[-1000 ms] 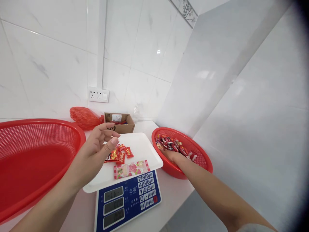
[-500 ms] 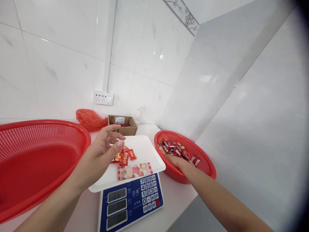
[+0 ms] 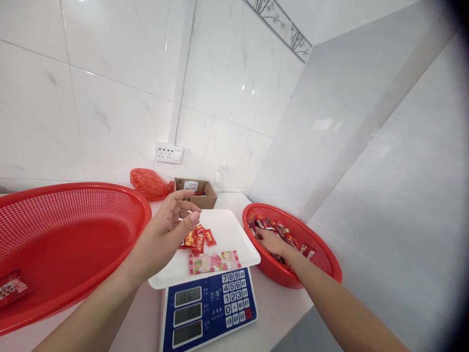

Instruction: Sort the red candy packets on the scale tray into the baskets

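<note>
white marbled tiles point(image 3: 120, 117) meet a grey wall point(image 3: 384, 210).

White table point(image 3: 274, 308) bears two red baskets point(image 3: 84, 244) point(image 3: 278, 278); scale point(image 3: 210, 308); box point(image 3: 205, 202); red bag point(image 3: 150, 183).

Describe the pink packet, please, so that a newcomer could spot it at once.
Find the blue scale between two red baskets. On its white tray, the pink packet lies near the keypad. Unlike the smaller red packets behind it, it is long, with checked ends.

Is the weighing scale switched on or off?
On: the scale shows dark characters in its three display windows, with zeros in the lower two.
</note>
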The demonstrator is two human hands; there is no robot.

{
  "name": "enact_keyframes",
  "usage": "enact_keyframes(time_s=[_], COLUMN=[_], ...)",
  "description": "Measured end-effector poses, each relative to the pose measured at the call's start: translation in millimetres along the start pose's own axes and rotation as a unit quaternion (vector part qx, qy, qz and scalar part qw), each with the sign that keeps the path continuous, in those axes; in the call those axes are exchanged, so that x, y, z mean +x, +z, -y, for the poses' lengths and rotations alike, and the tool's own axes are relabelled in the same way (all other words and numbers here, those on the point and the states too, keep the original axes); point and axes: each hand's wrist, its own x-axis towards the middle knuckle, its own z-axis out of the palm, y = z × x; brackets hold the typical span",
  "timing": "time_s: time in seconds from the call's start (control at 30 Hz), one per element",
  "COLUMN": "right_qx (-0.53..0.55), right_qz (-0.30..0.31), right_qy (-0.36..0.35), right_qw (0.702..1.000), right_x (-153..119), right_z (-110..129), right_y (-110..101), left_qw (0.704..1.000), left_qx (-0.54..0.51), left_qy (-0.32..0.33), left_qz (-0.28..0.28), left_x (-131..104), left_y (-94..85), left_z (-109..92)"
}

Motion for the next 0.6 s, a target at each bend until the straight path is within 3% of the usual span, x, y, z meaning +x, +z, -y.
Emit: enact_keyframes(time_s=[0.13, 0.23, 0.43, 0.6], right_qx=[0.017, 0.055, 0.127, 0.164], right_qz=[-0.078, -0.107, -0.031, 0.005], right_qy=[0.0, -0.048, -0.186, -0.208], right_qw=[0.997, 0.992, 0.974, 0.964], right_x=[2.9, -6.8, -35.9, -43.8], right_z=[14.0, 35.8, 84.2, 97.2], right_y=[-13.0, -15.8, 4.0, 13.4], left_qw=[1.0, 1.0, 1.0, 1.0], left_qx=[-0.003, -0.007, -0.001, 0.021], left_qy=[0.0, 0.002, 0.002, 0.002], left_qz=[0.003, 0.004, 0.008, 0.006], left_x=[-0.4, 0.2, 1.0, 0.7], left_y=[-0.2, 0.7, 1.5, 0.2], left_z=[-0.7, -0.8, -1.3, -1.4])
